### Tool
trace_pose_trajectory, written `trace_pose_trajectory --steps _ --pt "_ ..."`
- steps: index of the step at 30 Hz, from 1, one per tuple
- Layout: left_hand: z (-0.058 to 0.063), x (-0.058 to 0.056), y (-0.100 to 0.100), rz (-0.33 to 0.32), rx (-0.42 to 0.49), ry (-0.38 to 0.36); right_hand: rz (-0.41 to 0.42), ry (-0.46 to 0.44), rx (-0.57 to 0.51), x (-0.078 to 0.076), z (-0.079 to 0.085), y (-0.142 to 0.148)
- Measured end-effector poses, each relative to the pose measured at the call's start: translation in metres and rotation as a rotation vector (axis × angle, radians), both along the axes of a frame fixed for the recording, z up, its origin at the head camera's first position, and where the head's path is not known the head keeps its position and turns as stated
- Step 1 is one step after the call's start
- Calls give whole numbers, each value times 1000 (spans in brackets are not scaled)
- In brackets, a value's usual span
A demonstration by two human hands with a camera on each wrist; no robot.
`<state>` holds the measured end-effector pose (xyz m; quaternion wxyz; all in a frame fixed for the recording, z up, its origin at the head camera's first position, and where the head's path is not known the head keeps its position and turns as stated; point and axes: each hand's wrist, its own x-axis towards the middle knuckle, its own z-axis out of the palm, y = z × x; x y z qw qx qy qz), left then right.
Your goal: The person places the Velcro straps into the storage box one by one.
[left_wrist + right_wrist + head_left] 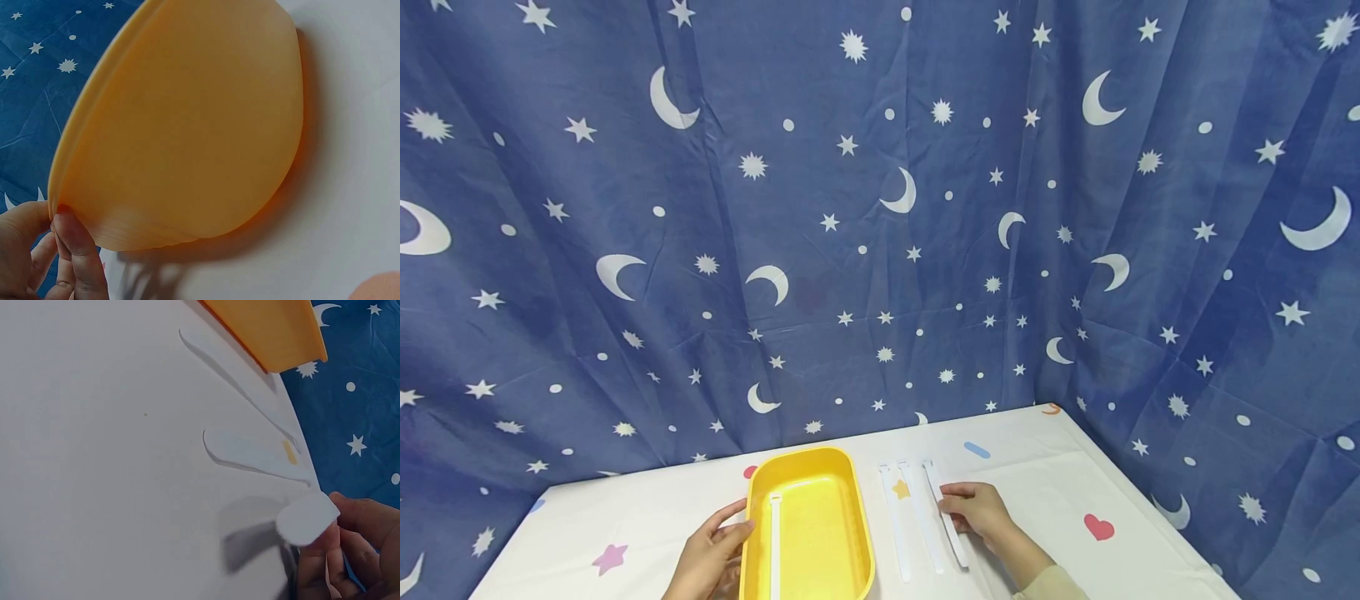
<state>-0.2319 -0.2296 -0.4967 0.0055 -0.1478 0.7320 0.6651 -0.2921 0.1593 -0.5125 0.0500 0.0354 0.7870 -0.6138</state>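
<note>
My left hand [706, 557] holds the left rim of a yellow plastic bin [823, 546]; in the left wrist view its thumb and fingers pinch the edge of the bin [187, 125]. Inside lies a white strap with a slotted head [776, 542], lengthwise along the left side. To the right of the bin, my right hand [983, 510] pinches another white strap [956, 547], whose end [306, 520] faces the right wrist camera. Two more white straps, a left one [895, 527] and a right one [922, 523], lie side by side between bin and hand.
A white cloth [1037, 467] printed with coloured shapes covers the table. Printed on it are a pink star [610, 559] at the left and a red heart [1098, 527] at the right. Behind and at the sides hangs a blue curtain [820, 350] with moons and stars.
</note>
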Motion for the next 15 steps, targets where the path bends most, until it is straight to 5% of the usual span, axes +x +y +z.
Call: trace_pose_trajectory --steps 15 --pt "2 1 0 -5 21 1 51 -72 -176 1 1 5"
